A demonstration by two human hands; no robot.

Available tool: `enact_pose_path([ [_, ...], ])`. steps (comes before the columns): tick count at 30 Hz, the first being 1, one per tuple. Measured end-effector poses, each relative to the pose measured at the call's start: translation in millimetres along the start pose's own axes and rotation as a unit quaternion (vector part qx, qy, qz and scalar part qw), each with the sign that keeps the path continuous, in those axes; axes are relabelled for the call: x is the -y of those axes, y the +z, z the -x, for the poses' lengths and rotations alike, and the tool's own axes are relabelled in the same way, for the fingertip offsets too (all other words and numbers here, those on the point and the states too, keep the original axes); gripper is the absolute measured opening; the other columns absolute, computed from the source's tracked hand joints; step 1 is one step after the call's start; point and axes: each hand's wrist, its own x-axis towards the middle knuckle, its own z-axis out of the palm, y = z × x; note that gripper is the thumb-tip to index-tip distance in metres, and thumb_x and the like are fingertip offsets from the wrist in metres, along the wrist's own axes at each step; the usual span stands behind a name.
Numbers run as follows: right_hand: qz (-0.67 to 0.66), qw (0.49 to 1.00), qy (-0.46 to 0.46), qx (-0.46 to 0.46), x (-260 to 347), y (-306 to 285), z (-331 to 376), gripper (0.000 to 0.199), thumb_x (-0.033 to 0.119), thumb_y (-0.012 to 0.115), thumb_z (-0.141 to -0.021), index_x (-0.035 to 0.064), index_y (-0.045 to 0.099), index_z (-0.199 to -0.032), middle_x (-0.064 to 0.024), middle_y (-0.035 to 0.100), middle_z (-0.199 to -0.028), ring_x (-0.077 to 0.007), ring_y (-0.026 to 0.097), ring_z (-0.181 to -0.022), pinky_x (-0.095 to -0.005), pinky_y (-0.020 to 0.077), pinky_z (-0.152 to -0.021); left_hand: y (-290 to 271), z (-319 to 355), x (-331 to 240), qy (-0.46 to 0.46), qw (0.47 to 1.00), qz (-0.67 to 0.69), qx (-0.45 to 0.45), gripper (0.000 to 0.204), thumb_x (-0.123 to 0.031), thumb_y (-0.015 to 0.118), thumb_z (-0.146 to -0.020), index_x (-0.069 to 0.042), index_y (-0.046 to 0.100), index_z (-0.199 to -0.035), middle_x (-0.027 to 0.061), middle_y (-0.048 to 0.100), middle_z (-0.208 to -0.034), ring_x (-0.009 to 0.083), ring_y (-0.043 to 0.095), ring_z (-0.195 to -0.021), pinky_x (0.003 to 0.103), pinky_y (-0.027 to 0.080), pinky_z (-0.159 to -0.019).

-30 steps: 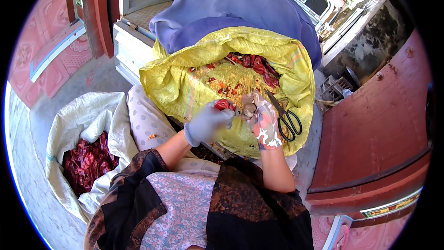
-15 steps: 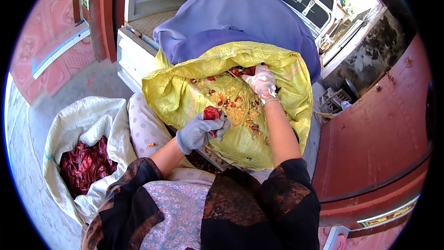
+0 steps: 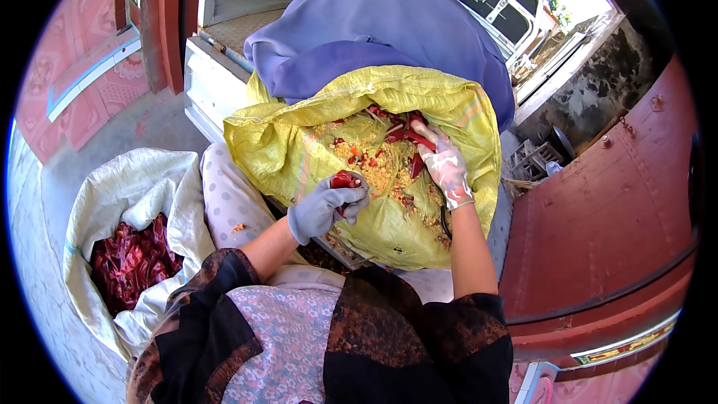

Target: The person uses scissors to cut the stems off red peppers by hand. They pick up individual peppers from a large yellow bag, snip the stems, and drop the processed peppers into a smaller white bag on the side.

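Observation:
My left hand (image 3: 329,208), in a grey glove, is closed around dark red dried chili peppers (image 3: 345,179) whose ends stick out above and below the fingers. It hovers over the near left part of an open yellow woven sack (image 3: 262,142). My right hand (image 3: 448,170), in a white glove with a reddish pattern, reaches into the sack's far right part. Its fingers close on some red dried chilies (image 3: 410,135). Pale yellow seeds (image 3: 381,177) and red chili scraps are spread over the inside of the sack.
A white woven sack (image 3: 112,187) of dried red chilies (image 3: 138,262) stands at my left, beside my dotted trouser leg (image 3: 232,194). Purple cloth (image 3: 381,15) covers a bulky load behind the yellow sack. A white truck bed stands behind; a red metal door (image 3: 598,217) is at the right.
My right hand has drawn slightly nearer and to the right, and more red chilies show at its fingertips. The left hand keeps its grip nearly in place.

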Motion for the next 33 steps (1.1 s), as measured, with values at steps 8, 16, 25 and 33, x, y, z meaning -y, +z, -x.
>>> enact_pose_path([
  [8,-0.272,0.948,0.125,-0.104,18.4,-18.1,7.3,0.028,0.012,0.059,-0.086,0.0031,0.061,-0.112,-0.0090,0.063,-0.109,-0.0176,0.057,-0.099,-0.0256,0.0409,-0.088,5.4,-6.3,-0.4,-0.007,0.999,0.043,0.003,0.013,-0.017,0.055,-0.088,-0.008,0.052,-0.097,0.0016,0.049,-0.075,0.0097,0.046,-0.060,0.026,0.043,-0.055],
  [16,-0.299,0.926,0.136,-0.184,-5.6,-1.5,3.2,0.019,0.013,0.063,-0.084,-0.0006,0.065,-0.097,-0.0076,0.064,-0.100,-0.0154,0.057,-0.091,-0.0247,0.0427,-0.083,5.3,-11.1,-1.4,-0.025,0.995,0.098,0.004,0.015,-0.020,0.054,-0.089,-0.007,0.053,-0.097,0.0029,0.054,-0.081,0.0114,0.049,-0.063,0.027,0.043,-0.055],
  [25,-0.520,0.786,0.213,-0.257,30.8,-12.7,11.4,0.020,0.013,0.067,-0.082,0.0001,0.064,-0.097,-0.0011,0.063,-0.072,-0.0071,0.056,-0.054,-0.0184,0.0423,-0.048,6.6,-15.8,4.9,-0.040,0.989,0.139,-0.015,0.018,-0.020,0.053,-0.090,-0.005,0.055,-0.101,0.0071,0.062,-0.090,0.0134,0.058,-0.071,0.026,0.048,-0.057],
  [33,0.023,0.979,-0.131,-0.154,127.4,-16.5,65.9,0.053,0.011,0.068,-0.070,0.0286,0.058,-0.119,-0.0041,0.062,-0.087,-0.0218,0.060,-0.069,-0.0317,0.0503,-0.058,20.0,-15.6,-5.2,-0.050,0.982,0.178,0.034,0.020,-0.021,0.047,-0.094,-0.004,0.057,-0.101,0.0084,0.064,-0.097,0.0170,0.063,-0.085,0.029,0.051,-0.066],
])
